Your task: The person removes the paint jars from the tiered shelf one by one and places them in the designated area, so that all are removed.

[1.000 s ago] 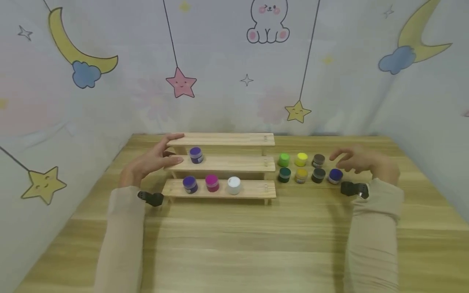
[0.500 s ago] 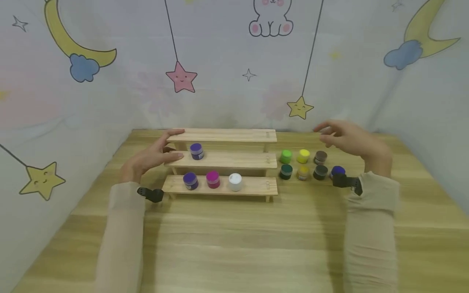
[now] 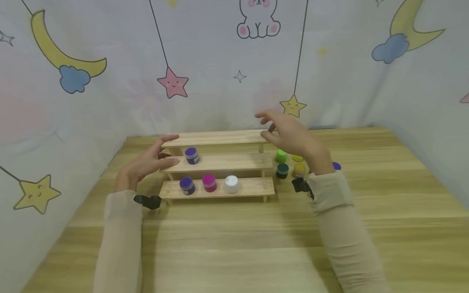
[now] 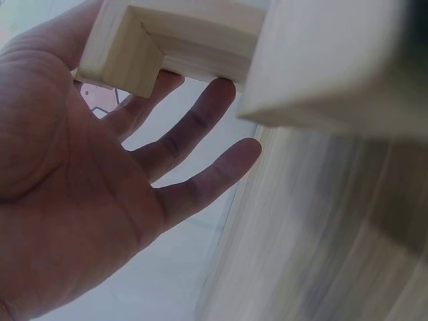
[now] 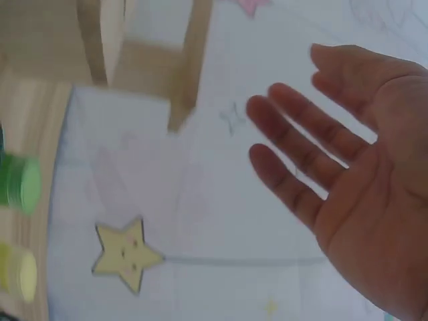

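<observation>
A three-tier wooden rack stands on the table. My left hand grips its left end, thumb on the middle tier and a finger on the top one; in the left wrist view several fingers of this hand extend behind the wood. One purple jar sits on the middle tier; another purple jar, a magenta jar and a white jar line the bottom tier. Over the top tier's right end is my right hand, empty, its fingers loosely bent.
Right of the rack stand a light green jar, a dark green jar, an ochre jar, a partly covered yellow jar and a blue jar. My right forearm crosses over this group. A patterned cloth hangs behind the table.
My right hand has risen from beside the jars and moved left to the rack's top right end. The left hand keeps its grip. Dark jars are now hidden behind the right arm.
</observation>
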The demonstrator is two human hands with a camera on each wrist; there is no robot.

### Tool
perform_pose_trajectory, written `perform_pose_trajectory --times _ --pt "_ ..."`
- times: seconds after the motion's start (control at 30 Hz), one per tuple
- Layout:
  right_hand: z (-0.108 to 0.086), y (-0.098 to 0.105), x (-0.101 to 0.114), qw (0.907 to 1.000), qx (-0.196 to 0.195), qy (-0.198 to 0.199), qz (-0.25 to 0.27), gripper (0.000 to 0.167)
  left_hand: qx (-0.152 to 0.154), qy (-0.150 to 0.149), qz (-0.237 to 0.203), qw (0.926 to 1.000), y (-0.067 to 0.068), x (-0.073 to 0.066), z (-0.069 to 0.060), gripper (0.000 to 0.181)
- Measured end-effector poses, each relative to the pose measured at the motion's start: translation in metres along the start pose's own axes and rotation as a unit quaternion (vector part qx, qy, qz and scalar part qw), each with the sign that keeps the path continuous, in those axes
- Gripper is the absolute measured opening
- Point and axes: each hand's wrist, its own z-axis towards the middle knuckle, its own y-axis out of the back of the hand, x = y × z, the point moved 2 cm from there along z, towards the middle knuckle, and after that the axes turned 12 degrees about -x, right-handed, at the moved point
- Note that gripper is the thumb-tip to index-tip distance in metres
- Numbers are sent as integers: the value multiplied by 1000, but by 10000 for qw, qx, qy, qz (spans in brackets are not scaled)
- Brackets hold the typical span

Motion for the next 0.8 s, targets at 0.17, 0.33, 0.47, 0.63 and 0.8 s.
perform_pose_trajectory --times 0.17,0.33,0.47,0.63,0.8 --pt "15 -40 31 9965 240 793 99 45 -65 23 -44 10000 1 7 -7 78" --pt "25 -69 55 9910 551 1204 192 38 -92 -6 -15 10000 -2 4 -6 77" --pt "31 -86 68 9880 818 1310 78 37 -21 -31 -8 10000 -4 0 -4 76" --pt "37 -107 82 9851 1198 1237 43 45 3 -125 39 9999 0 -4 -2 74" --pt "40 -130 93 9741 1800 1343 -249 51 -65 11 62 10000 3 -1 -6 74"
